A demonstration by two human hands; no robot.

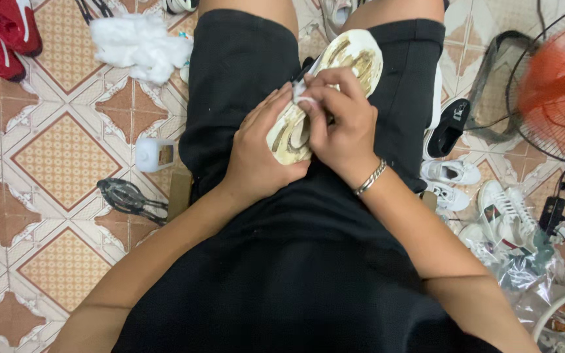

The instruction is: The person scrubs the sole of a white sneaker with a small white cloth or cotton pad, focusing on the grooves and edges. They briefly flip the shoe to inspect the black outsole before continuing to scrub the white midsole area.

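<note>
Shoe sole (335,85), cream-white with brown smears of what looks like old glue across its face, lies on my lap in the upper middle of the frame, toe end pointing up and right, heel end buried under my hands.

Going from the left edge: a pair of red shoes (1,33) sits in the upper-left corner on the tiled floor (60,157), then a heap of white cloth (142,46), a small white plastic bottle (154,155) at mid-left, and a dark mesh piece (129,196) just below it.

My left hand (259,153) is cupped around the sole's lower edge, gripping it from the side and steadying it against the black shorts (243,65). My right hand (341,121) is curled tight over the heel part, fingertips pinched on something small and white; I cannot tell whether it is a tool, a strip or a rag. A silver bracelet (370,178) circles that wrist.

I judge the work partway: the brown residue is plain over the toe half and around the heel, so much of the surface looks untreated, and I see no clearly clean patch.

Further right, a black slipper (449,127), several white sneakers (485,202) and a red fan (557,85) crowd the right edge.
</note>
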